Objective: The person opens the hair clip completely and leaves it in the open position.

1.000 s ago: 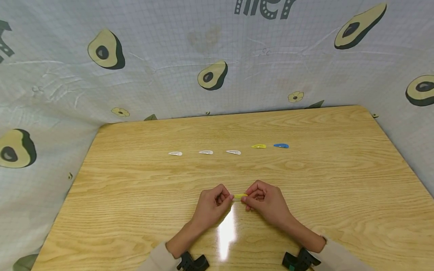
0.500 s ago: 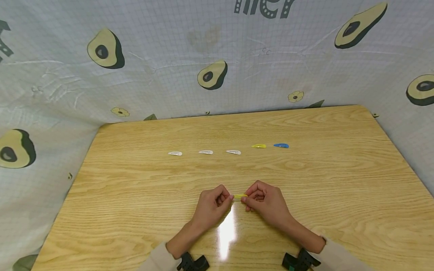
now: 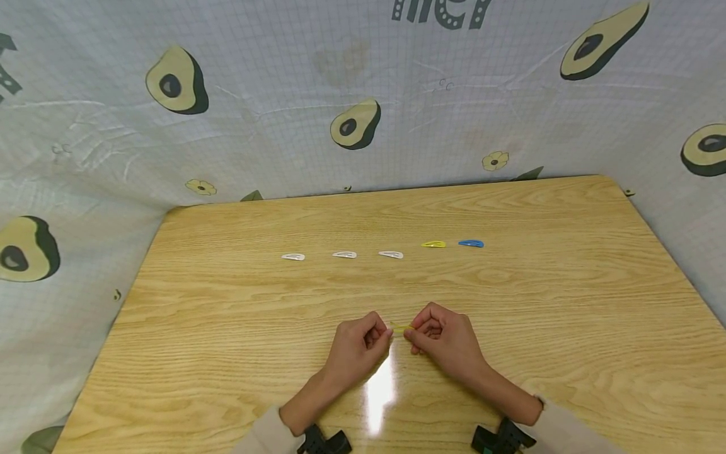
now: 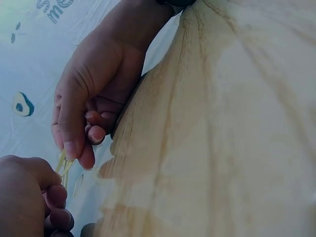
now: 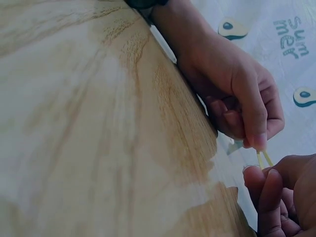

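Observation:
A yellow snap hair clip (image 3: 401, 326) is held between the two hands above the near middle of the table. Thumb and forefinger of the right hand (image 3: 448, 337) pinch its right end. At its other end, the left hand (image 3: 358, 345) has its thumb and curled forefinger on the clip. Two thin strips of the clip (image 5: 265, 159) stand apart between the hands in the right wrist view. From the left wrist, the right hand (image 4: 94, 94) shows above and the left hand (image 4: 24, 197) at lower left, its fingertips partly hiding the clip.
Farther back, a row of clips lies on the wooden table (image 3: 227, 328): three white ones, including a white clip (image 3: 293, 257) at the left, then a yellow clip (image 3: 433, 244) and a blue clip (image 3: 471, 243). An avocado-print sheet (image 3: 272, 145) hangs behind the table.
The clip's strips have spread apart at the left end, where they lay together before. The left hand has shifted slightly right and turned a little; the right hand has barely moved.

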A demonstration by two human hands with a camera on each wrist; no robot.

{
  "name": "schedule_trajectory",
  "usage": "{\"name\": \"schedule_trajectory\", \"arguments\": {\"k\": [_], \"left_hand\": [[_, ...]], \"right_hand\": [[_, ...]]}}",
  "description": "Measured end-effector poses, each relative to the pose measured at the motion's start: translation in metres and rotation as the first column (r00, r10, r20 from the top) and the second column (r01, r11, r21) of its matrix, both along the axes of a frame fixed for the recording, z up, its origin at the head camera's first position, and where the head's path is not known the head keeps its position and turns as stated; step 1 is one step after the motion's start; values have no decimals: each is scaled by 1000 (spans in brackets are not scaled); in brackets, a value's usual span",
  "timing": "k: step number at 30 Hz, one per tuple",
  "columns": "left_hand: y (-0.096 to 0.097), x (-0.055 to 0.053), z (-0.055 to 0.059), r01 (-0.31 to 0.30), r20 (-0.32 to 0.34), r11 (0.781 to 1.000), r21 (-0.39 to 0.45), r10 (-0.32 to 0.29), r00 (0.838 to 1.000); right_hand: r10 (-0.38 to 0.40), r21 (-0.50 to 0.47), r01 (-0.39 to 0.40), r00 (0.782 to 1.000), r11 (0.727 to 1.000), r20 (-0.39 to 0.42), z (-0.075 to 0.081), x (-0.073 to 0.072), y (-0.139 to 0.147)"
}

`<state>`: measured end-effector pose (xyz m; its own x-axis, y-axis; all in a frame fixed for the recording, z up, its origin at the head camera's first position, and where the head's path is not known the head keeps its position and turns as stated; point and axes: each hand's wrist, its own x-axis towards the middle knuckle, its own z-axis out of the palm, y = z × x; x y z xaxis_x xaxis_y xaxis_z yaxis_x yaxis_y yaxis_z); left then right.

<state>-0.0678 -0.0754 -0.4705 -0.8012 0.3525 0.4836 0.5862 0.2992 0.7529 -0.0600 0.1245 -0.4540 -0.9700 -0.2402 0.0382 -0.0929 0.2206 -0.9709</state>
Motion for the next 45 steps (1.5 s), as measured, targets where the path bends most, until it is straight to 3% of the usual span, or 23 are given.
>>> {"name": "schedule_trajectory", "arguments": {"k": [18, 25, 28, 33, 35, 39, 45], "left_hand": [[0, -1, 3, -48, 40, 996, 81, 45, 998], [0, -2, 5, -103, 28, 990, 93, 101, 995], [1, 2, 19, -127, 45, 988, 88, 123, 991], [1, 9, 48, -165, 63, 984, 72, 160, 985], [0, 9, 50, -185, 60, 981, 65, 181, 982], [-5, 8, 53, -224, 52, 973, 53, 221, 974], [-16, 5, 55, -245, 38, 968, 51, 243, 969]], "right_hand": [[-12, -66, 15, 999, 998, 47, 1, -1, -1], [-10, -66, 13, 998, 998, 56, 4, -2, -3], [-6, -65, 8, 999, 998, 42, 14, -2, -7], [0, -80, 3, 999, 997, 36, 17, -5, -11], [-1, -100, 6, 999, 995, 43, 10, -8, -12], [-4, -103, 8, 999, 995, 45, 14, -12, -21], [12, -124, -13, 1000, 992, -3, 36, -12, -35]]}}
